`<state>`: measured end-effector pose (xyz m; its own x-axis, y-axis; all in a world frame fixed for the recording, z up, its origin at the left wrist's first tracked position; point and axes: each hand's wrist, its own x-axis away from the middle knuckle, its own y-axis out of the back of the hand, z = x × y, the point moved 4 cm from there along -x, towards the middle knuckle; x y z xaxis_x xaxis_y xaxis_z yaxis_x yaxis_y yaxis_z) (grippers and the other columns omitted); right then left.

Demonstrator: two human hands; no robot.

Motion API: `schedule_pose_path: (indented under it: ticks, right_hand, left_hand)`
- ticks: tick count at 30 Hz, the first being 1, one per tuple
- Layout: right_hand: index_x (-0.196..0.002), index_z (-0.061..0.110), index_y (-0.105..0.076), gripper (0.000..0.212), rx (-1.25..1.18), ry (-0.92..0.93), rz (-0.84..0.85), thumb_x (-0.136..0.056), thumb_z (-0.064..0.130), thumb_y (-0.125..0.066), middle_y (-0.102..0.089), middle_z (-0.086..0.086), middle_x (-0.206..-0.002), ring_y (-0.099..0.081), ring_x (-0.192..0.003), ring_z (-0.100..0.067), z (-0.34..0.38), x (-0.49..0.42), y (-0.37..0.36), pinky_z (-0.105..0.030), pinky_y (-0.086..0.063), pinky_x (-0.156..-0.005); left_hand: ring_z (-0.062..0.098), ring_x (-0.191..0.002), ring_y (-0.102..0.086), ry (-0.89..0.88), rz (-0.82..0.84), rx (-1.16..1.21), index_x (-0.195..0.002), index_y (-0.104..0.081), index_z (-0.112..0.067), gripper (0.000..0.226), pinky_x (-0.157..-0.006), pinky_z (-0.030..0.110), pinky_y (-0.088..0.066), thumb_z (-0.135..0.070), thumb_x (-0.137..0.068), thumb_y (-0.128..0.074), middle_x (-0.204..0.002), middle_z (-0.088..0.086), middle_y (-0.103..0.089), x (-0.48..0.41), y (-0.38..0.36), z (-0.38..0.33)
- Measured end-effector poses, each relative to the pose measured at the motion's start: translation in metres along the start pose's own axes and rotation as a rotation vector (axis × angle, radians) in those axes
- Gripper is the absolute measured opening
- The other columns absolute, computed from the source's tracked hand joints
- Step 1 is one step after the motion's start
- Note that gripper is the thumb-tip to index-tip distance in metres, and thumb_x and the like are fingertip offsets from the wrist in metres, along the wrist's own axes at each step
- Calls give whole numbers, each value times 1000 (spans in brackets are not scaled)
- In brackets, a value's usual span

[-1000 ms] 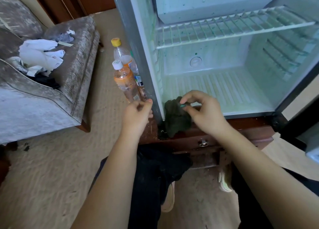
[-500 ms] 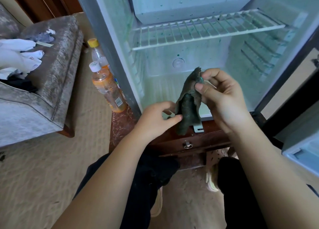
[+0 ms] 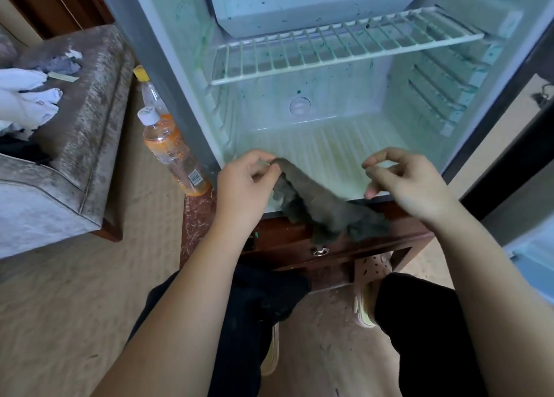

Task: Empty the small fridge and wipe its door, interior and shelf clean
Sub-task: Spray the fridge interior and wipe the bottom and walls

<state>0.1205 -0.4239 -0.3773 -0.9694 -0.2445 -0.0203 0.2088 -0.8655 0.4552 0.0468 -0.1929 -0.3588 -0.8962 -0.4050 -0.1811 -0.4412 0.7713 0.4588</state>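
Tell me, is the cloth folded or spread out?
Partly spread: the left hand pinches one end, and the cloth hangs in a loose, rumpled strip down to the cabinet edge.

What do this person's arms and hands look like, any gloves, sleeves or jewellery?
The left forearm and right forearm are bare, with no sleeves in view. The left hand and right hand wear no gloves, and no rings, watch or wristbands show.

The fridge door [image 3: 530, 262] was cut by the right edge; 1 bottle [image 3: 149, 92] stood half hidden; whether the right hand [image 3: 410, 184] held anything was unclear.
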Motion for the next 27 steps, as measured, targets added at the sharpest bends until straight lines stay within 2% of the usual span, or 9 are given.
schedule_pose_path:
  ticks: [3, 6, 9, 12, 16, 18, 20, 24, 27]
  right_hand:
    - [-84, 27, -62, 10, 231, 83, -78, -86, 19, -65, -70, 8, -67, -61, -59, -6, -3, -1, -10, -10, -41, -54]
    - [-99, 28, -64, 19, 109, 162, 56, -84, 20, -71, -68, 11, -92, -64, -85, -7, 2, -2, -32, -18, -49, -77]
    - [-115, 28, -62, 33, 126, 260, 213, -83, 28, -71, -64, 18, -106, -59, -97, -3, 17, -1, -57, -17, -45, -86]
    - [-107, 30, -63, 26, 130, 250, 311, -83, 28, -71, -64, 21, -97, -59, -96, -2, 18, -3, -70, -11, -42, -82]
    - [-73, 25, -63, 13, 228, 240, 411, -82, 24, -72, -66, 7, -71, -63, -73, -10, 17, -7, -78, -35, -51, -73]
    - [-63, 27, -60, 24, 178, 228, 422, -82, 24, -73, -58, 13, -55, -55, -55, -3, 24, -9, -75, -28, -45, -59]
    - [-62, 25, -62, 24, 26, 212, 459, -83, 21, -73, -57, 14, -53, -53, -52, 0, 36, -10, -70, -20, -42, -58]
    - [-74, 17, -68, 10, -288, 252, 273, -84, 18, -71, -67, 9, -75, -61, -75, 0, 62, -19, -56, -12, -45, -73]
    - [-75, 18, -67, 11, -413, 215, 114, -86, 17, -70, -65, 4, -77, -60, -73, -4, 70, -31, -64, -18, -45, -70]
  left_hand:
    - [19, -78, -70, 54, 25, 77, -83, -67, -35, 23, -80, 42, -58, -13, -90, -65, -81, -2, -74, 0, 0, 1]
    - [14, -76, -70, 73, 65, 172, -86, -67, -29, 24, -68, 26, -56, -6, -93, -61, -82, -1, -74, 0, -4, -4]
    - [4, -70, -67, 72, 100, 229, -84, -66, -28, 27, -62, 16, -52, -5, -94, -58, -72, -9, -72, 3, -7, -10]
    - [3, -70, -66, 55, 74, 260, -87, -65, -25, 25, -63, 17, -52, -3, -95, -56, -71, -10, -72, 3, -3, -12]
    - [11, -76, -65, 65, -91, 339, -93, -65, -18, 24, -64, 21, -53, 1, -95, -52, -72, -6, -69, -2, 18, -5]
    - [16, -81, -64, 68, -141, 344, -96, -66, -16, 21, -69, 26, -54, 0, -95, -52, -78, -1, -69, -1, 27, -2]
    - [18, -79, -66, 57, -158, 298, -93, -68, -18, 21, -74, 33, -55, -1, -94, -55, -80, -1, -72, 2, 35, 0]
    - [17, -75, -68, 56, -203, 74, -95, -71, -16, 19, -83, 43, -56, -3, -87, -61, -78, 4, -72, 11, 53, 9]
    - [17, -66, -67, 39, -330, 143, -90, -67, -18, 20, -72, 37, -57, -2, -90, -55, -71, 4, -68, 16, 69, 10]
